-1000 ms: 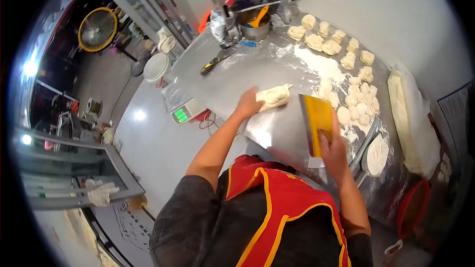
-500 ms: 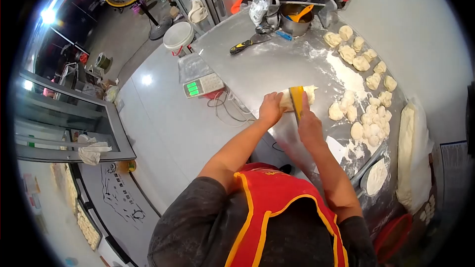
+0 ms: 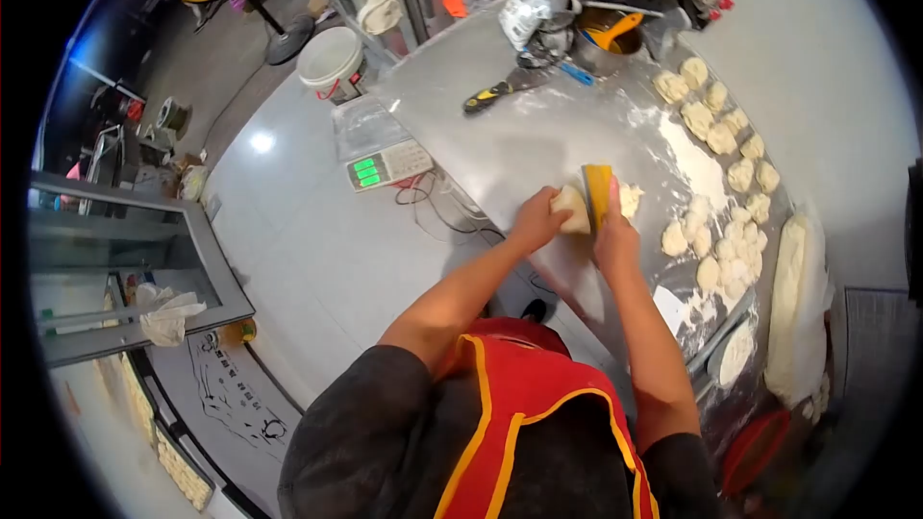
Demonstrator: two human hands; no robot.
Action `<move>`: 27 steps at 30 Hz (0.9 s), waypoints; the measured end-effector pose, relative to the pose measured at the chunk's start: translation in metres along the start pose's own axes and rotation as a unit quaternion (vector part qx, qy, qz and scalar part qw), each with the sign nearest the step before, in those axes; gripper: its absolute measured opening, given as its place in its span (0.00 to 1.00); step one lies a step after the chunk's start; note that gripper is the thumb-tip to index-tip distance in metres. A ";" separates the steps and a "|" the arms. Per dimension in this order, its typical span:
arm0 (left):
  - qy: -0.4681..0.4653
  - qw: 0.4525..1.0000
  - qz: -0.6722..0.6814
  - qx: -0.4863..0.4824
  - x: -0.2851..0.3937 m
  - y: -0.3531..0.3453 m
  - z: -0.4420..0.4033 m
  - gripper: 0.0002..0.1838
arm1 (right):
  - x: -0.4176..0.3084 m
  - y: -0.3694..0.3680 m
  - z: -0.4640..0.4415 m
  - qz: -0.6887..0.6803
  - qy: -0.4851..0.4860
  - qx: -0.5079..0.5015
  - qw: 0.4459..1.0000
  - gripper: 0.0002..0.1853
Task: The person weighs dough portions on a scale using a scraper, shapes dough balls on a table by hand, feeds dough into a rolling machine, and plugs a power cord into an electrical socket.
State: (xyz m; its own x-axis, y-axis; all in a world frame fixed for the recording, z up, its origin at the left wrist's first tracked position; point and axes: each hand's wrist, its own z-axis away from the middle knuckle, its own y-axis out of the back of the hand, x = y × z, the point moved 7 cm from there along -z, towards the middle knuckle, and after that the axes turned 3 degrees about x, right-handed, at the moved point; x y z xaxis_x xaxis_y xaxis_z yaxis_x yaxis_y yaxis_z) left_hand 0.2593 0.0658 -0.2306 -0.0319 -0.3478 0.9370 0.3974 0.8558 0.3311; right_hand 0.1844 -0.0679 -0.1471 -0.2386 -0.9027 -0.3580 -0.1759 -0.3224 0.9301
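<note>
My left hand (image 3: 538, 221) is closed round a pale piece of dough (image 3: 573, 210) near the front edge of the metal table (image 3: 538, 149). Just right of that piece, my right hand (image 3: 616, 238) grips a yellow dough scraper (image 3: 598, 190), its blade upright between the held dough and a smaller piece of dough (image 3: 630, 199). Farther right lie several small round dough pieces (image 3: 738, 255) in a cluster on flour. Several larger dough lumps (image 3: 720, 137) stand in rows along the table's back right edge.
A scale (image 3: 389, 166) with green digits stands left of the table, beside a white bucket (image 3: 330, 60). A black-yellow putty knife (image 3: 487, 97) and a pot (image 3: 608, 43) are at the back. A scoop of flour (image 3: 736, 353) and a long bagged dough (image 3: 794, 312) lie right.
The scraper has come down from the right onto the dough, which now shows as two separate parts on either side of the blade. The camera view has shifted.
</note>
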 end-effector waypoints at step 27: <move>0.338 0.873 -0.092 0.340 -0.444 0.389 -0.130 0.25 | -0.012 -0.016 -0.012 0.053 -0.233 -0.010 0.971 0.17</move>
State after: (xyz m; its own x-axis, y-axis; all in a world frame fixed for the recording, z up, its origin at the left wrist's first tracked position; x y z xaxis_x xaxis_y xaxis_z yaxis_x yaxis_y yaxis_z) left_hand 0.5472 0.5039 -0.5324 0.6012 -0.4534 0.6581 -0.2011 0.7112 0.6736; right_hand 0.2019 -0.0550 -0.1571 -0.6617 -0.7052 -0.2546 -0.1097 -0.2449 0.9633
